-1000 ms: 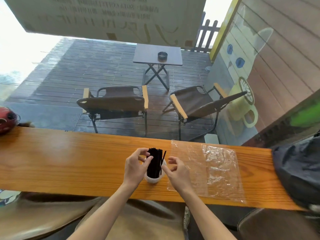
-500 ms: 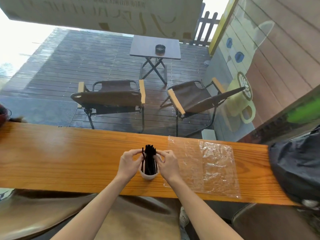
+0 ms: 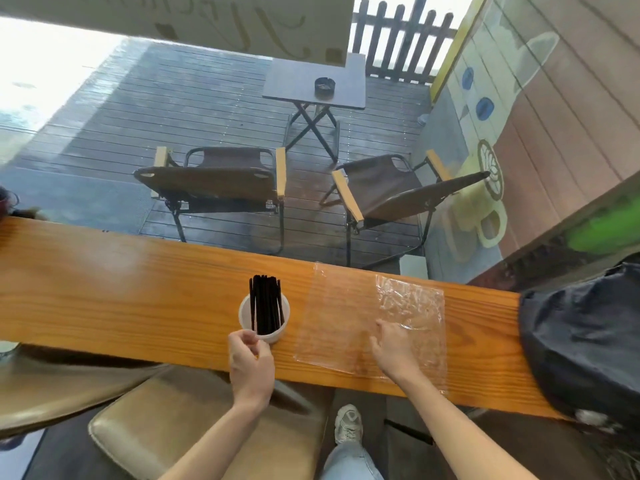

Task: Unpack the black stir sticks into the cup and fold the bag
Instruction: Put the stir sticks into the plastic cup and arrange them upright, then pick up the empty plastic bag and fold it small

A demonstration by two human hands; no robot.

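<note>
Fingers of my right hand flat, open on bag; left hand loosely curled, empty. Film looks thin, slippery: pinch lower edge.

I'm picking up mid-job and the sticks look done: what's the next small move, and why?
Probably pinch the near edge of the bag with the right hand and begin the first fold. The stir sticks all stand in the cup, the bag lies flat and empty on the counter, and the right hand rests on it already. The left hand is by the cup.
</note>
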